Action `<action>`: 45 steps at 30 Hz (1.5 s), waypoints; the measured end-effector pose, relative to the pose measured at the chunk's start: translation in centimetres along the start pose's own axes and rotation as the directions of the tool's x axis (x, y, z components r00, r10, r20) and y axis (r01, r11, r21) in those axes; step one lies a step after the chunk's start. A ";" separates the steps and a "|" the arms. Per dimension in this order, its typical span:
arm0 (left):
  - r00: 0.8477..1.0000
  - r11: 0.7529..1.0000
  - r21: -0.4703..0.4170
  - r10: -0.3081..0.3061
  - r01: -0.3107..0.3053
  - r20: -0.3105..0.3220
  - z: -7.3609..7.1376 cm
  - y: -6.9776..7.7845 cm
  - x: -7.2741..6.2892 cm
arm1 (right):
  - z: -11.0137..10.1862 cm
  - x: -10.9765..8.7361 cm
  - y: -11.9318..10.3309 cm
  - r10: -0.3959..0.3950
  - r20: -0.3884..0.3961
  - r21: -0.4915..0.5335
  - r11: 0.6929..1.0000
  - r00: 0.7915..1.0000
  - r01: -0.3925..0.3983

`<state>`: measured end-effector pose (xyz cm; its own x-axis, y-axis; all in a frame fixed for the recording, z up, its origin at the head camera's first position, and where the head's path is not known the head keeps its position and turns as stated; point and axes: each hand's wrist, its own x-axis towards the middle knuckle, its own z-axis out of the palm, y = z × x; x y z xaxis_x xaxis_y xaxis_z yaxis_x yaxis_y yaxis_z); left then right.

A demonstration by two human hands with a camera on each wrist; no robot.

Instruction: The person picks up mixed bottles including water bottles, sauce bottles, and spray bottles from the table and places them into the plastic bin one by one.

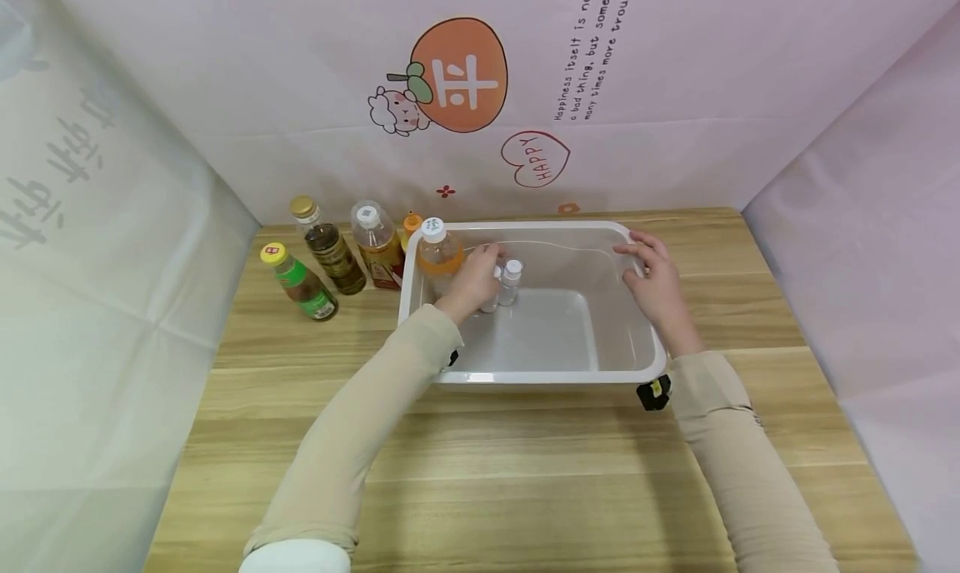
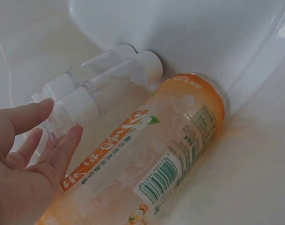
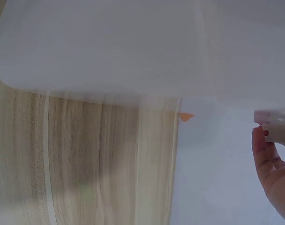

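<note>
My left hand [image 1: 474,280] reaches into a pale plastic bin [image 1: 551,377]. In the left wrist view, thumb and fingers pinch the capped end of a small clear bottle [image 2: 116,77]. A second small clear bottle [image 1: 511,283], also white-capped, stands right beside it. Close by is a large bottle [image 2: 179,126] with an orange-and-white label, upright in the bin's left end; the left hand overlaps it in the head view. My right hand [image 1: 656,286] rests at the bin's right rim, fingers loosely spread over the edge.
Left of the bin stand a green-labelled bottle [image 1: 303,288] with a yellow cap, a dark bottle [image 1: 333,256] with a gold cap, and a white-capped clear bottle [image 1: 380,248] of amber liquid. An orange-topped bottle [image 1: 412,223] is partly hidden behind the bin. A printed curtain [image 1: 300,82] closes off the back.
</note>
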<state>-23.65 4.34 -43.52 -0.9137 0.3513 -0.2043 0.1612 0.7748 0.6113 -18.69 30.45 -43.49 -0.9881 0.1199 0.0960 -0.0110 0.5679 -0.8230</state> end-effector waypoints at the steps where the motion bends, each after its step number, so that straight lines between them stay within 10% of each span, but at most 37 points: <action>1: 1.000 1.000 -0.007 0.000 0.000 0.003 0.0 0.0 0.0 | 0.0 0.0 0.0 0.003 0.002 -0.003 1.000 1.000 -0.003; 45: 0.999 0.999 -0.007 0.052 -0.052 0.014 -0.2 0.4 0.0 | -0.1 -0.1 -0.2 0.011 0.007 -0.013 1.000 1.000 -0.011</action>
<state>-23.68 4.55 -43.17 -0.8989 0.3984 -0.1826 0.2058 0.7517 0.6266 -18.57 30.42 -43.30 -0.9892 0.1208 0.0832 0.0018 0.5773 -0.8165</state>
